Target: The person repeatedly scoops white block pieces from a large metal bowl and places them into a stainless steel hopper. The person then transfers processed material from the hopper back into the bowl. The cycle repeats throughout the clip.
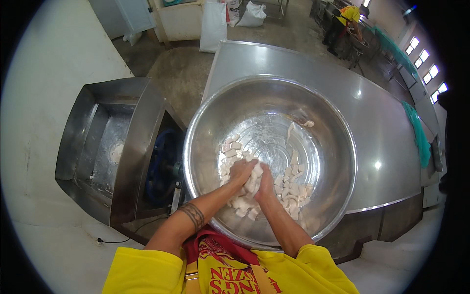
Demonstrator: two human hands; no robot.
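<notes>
A wide, round steel basin (342, 127) stands in front of me, with both my arms reaching down into it. Pale, floury-looking cut pieces (293, 188), perhaps dough, lie spread over its bottom, mostly on the near side. My left hand (240, 171) and my right hand (266, 181) are cupped close together low in the basin. Between them they squeeze a clump of the pale pieces (254, 177). Fingers on both hands curl round this clump and are partly hidden. A few pieces (308, 124) stick to the basin's far right wall.
The basin rests on a steel table (387, 157) stretching away right. Close on the left is a steel trough machine (132, 147) with a dark wheel (164, 166). White sacks (213, 29) stand on the floor beyond. Another person (347, 19) bends over work at the far right.
</notes>
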